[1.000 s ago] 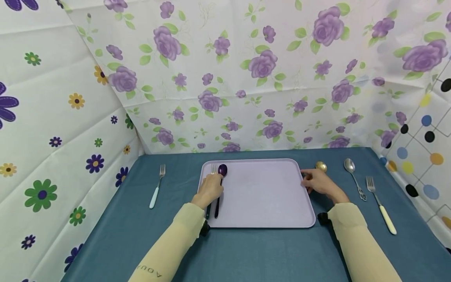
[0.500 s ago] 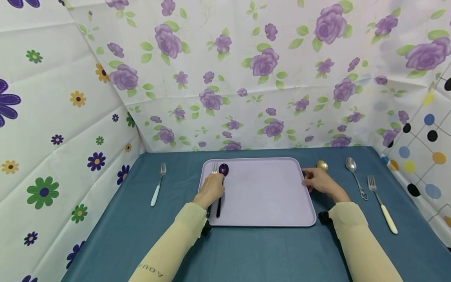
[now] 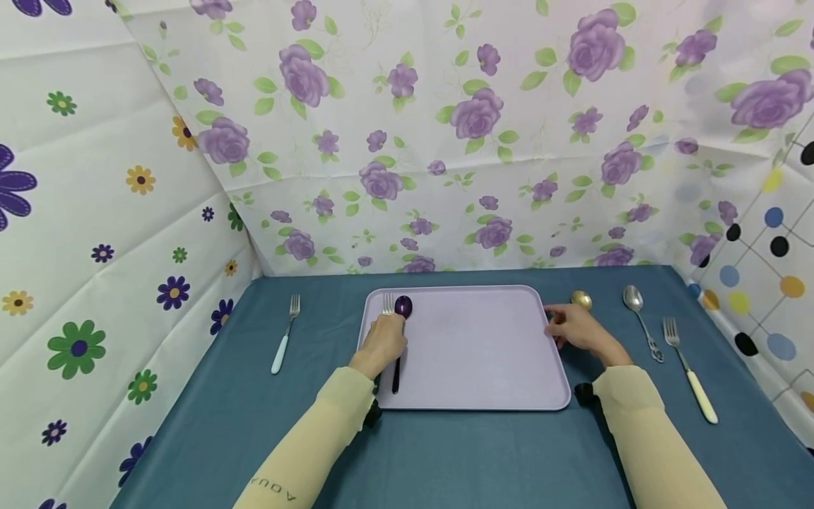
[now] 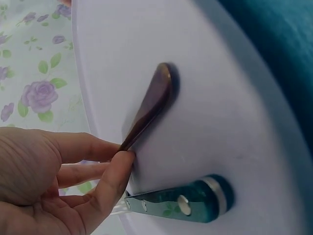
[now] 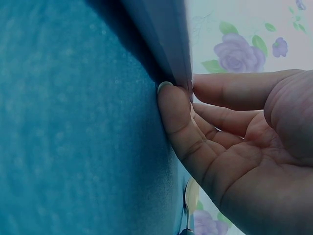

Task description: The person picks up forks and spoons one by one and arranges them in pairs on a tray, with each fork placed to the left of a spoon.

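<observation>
In the head view, my left hand (image 3: 380,343) is over the left side of a pale lilac tray (image 3: 477,346), pinching the handle of a dark spoon whose purple bowl (image 3: 403,306) points to the back. The left wrist view shows thumb and finger on the spoon's dark handle (image 4: 152,100). Beside it on the tray lies a fork with silver tines (image 3: 388,304) and a green riveted handle (image 4: 181,203); my hand covers its middle. At the tray's right edge, my right hand (image 3: 580,329) pinches the rim (image 5: 171,39) between thumb and fingers.
A fork with a pale blue handle (image 3: 278,355) lies left of the tray. To the right are a gold spoon (image 3: 581,300), partly behind my right hand, a silver spoon (image 3: 633,298) and a cream-handled fork (image 3: 701,398). Floral cloth (image 3: 420,141) rises behind the blue table.
My left hand and the spoon's handle have shifted very slightly right, and the green handle has gone from sight in the head view. My right hand stays at the tray's edge.
</observation>
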A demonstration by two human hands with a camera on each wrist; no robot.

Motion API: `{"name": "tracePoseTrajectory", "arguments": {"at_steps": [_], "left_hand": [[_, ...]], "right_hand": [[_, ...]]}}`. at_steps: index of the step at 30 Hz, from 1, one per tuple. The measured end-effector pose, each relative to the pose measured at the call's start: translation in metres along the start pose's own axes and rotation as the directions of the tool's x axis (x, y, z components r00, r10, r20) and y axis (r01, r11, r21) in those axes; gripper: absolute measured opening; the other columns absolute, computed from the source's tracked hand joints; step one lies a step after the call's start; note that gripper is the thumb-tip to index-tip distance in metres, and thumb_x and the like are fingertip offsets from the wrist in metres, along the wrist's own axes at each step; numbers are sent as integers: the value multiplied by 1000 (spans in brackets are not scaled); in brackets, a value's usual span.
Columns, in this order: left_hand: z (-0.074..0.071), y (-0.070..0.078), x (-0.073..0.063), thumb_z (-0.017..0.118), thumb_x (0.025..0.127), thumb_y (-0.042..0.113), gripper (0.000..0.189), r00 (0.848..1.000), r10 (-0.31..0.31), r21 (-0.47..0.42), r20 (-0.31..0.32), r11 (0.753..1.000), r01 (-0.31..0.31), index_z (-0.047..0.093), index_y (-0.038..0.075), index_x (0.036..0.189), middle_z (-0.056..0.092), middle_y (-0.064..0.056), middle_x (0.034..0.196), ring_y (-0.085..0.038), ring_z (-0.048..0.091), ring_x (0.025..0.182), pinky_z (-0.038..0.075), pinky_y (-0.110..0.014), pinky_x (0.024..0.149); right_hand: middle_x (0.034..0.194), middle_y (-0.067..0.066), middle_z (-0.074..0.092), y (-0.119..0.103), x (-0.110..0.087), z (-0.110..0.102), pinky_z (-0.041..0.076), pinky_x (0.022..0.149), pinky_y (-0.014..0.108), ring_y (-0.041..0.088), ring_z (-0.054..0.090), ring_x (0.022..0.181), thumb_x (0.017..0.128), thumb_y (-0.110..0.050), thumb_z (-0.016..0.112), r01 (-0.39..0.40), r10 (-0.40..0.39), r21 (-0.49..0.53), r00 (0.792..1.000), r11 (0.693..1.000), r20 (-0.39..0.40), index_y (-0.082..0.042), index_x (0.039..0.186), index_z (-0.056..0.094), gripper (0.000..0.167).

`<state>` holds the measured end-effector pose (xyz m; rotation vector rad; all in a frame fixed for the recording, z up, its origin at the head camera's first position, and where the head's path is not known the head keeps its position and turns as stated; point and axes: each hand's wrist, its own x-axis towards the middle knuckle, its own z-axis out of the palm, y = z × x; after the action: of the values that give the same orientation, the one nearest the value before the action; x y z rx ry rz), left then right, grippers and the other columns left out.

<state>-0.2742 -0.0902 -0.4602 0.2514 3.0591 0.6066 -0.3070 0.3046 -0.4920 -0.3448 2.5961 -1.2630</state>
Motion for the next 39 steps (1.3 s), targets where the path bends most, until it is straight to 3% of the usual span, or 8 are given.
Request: {"name": "tracePoseTrajectory", "arguments": {"at_steps": [1,2,7,8,21,28,39], "left_hand": [[10,-8,6,64,92,-3,10,1000,12,3,-9,1000,-12,65,2,84,68,-18,87,-25,60,64,52,-36,53],[10,-9,7,64,92,-3,10,1000,11,0,-7,1000,-11,65,2,84,68,-18,86,-25,60,63,52,-37,53],[10,-9,7,64,92,-2,10,1000,10,-5,-9,1000,-10,65,2,83,67,-17,84,-25,60,62,52,-37,52],[0,-1,0,65,91,-4,11,1000,-3,-8,-1,1000,3,64,2,82,67,-18,83,-25,59,62,51,-37,52],[1,-1,0,67,93,0,3,1000,-2,-11,-12,1000,2,68,-2,95,70,-20,93,-28,66,72,56,-42,60],[-2,-1,0,66,95,0,15,999,25,-9,-47,1000,-25,73,-1,107,73,-22,102,-37,72,87,59,-47,68],[-4,-2,0,63,97,1,31,999,19,-23,-31,1000,-20,72,0,127,72,-23,116,-36,72,92,59,-47,71]], "right_hand": [[85,14,65,0,0,0,60,60,34,23,65,66,97,4,62,-1,1,1,1000,1000,-1,23,146,39,57],[85,14,65,0,0,0,60,60,34,23,65,66,97,4,62,-2,2,1,1000,1000,-2,23,146,40,57],[84,14,65,-1,0,0,60,60,34,22,65,66,96,5,62,-2,2,1,1000,1000,-3,23,145,40,57],[84,14,65,-1,0,0,60,60,34,22,65,66,96,4,62,-1,1,1,1000,1000,-2,23,145,40,57],[84,13,64,-1,0,0,60,60,33,23,65,66,96,4,62,9,-9,3,1000,1000,-3,23,145,40,57],[83,13,63,-1,0,0,60,59,33,22,65,65,96,5,62,9,-9,-2,1000,1000,-9,23,145,41,57],[82,14,63,1,2,0,59,57,33,22,64,64,95,5,63,6,-6,7,1000,1000,-9,23,144,41,57]]}}
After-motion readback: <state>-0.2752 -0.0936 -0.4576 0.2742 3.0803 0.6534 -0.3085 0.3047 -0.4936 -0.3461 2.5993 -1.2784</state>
